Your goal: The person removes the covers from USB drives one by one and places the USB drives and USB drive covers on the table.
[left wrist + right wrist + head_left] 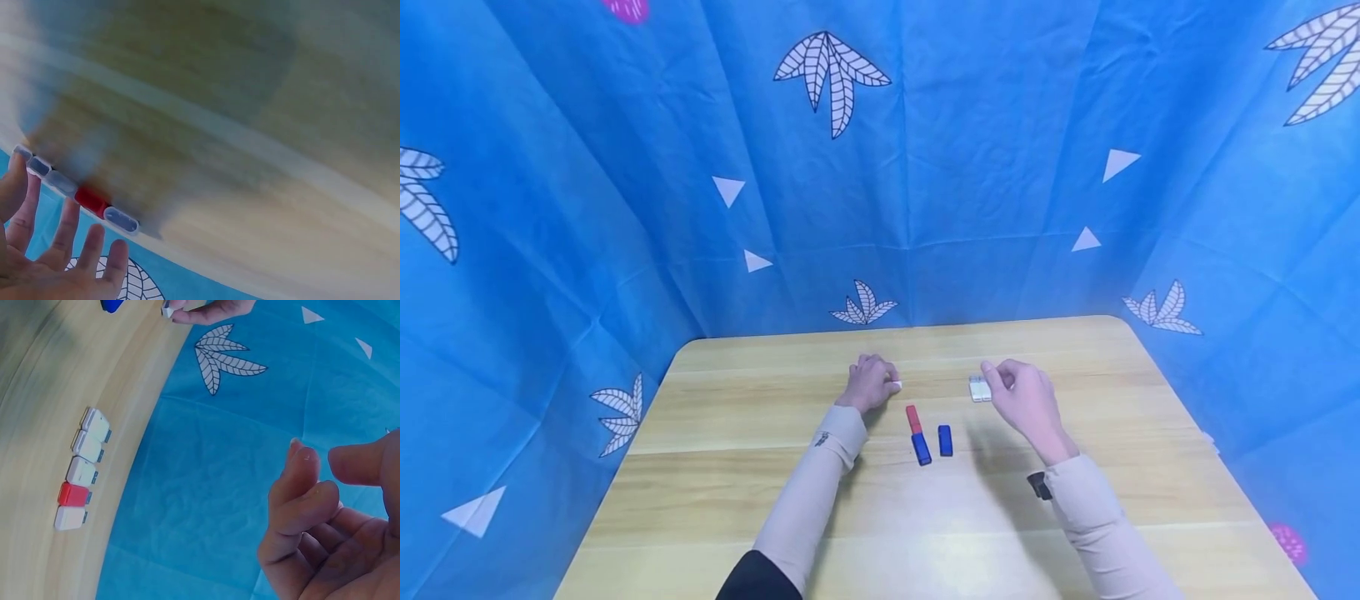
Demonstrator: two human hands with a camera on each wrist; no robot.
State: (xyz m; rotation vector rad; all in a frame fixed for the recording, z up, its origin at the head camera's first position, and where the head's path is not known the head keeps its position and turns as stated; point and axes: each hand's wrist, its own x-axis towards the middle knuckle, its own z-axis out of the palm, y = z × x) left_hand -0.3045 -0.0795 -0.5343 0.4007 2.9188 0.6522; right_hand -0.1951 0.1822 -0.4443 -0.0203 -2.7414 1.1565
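My left hand [871, 385] is near the table's far side, its thumb and a finger pinching a small white block [167, 309]. In the left wrist view, the left thumb and fingers [65, 240] lie at one end of a line of blocks. My right hand [1024, 402] hovers beside a row of small white blocks [977, 388], partly covering it. In the right wrist view, that row shows several white blocks [81, 470] and one red block [74, 494], with grey tabs along one side. The right thumb and index finger stand apart, holding nothing; the other fingers are loosely curled.
Between the hands lie a red block [913, 419] end to end with a blue block [921, 449], and another blue block [945, 440] beside them. The wooden table [700, 467] has rounded far corners. A blue patterned curtain [985, 167] surrounds it.
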